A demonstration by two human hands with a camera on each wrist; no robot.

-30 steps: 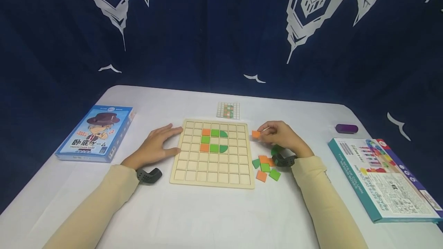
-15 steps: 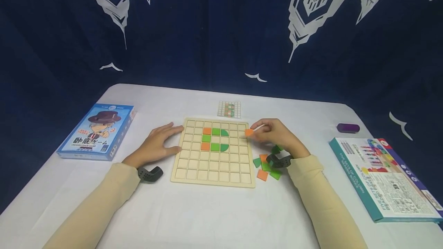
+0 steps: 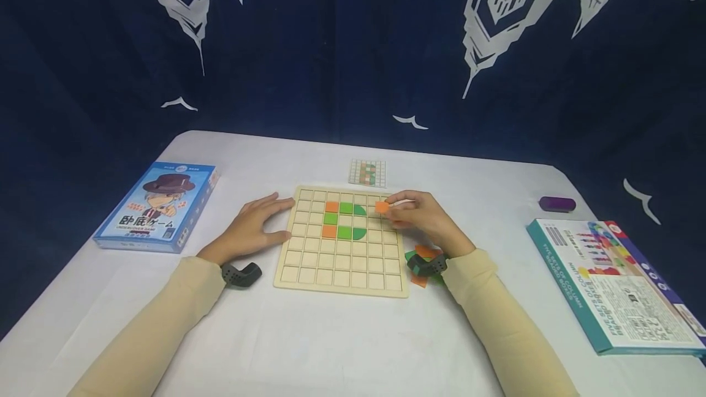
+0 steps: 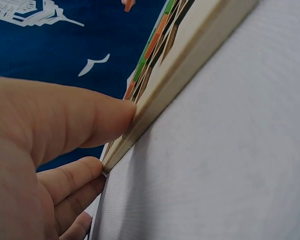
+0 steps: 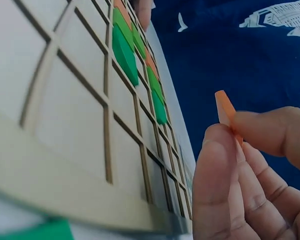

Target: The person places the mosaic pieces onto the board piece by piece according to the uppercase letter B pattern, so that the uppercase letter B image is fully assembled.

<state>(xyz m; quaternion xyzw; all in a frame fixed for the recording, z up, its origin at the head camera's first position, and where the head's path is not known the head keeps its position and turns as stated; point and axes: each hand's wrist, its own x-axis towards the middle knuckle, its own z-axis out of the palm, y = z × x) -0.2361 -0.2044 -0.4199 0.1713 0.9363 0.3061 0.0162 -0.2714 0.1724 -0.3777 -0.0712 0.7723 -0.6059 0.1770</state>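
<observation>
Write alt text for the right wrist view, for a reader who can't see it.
A right hand, at the picture's right, pinches a small orange tile; a wooden grid board slants across the left side. Green and orange pieces sit in some of its squares, and a dark blue cloth with white shapes hangs behind.

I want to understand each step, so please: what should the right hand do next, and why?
Probably carry the orange tile toward the laid tiles and stop over a bare cell beside them: the right hand pinches it above the board, right of those tiles, while the left hand touches the board's left edge. The card looks too small to tell which cell.
</observation>
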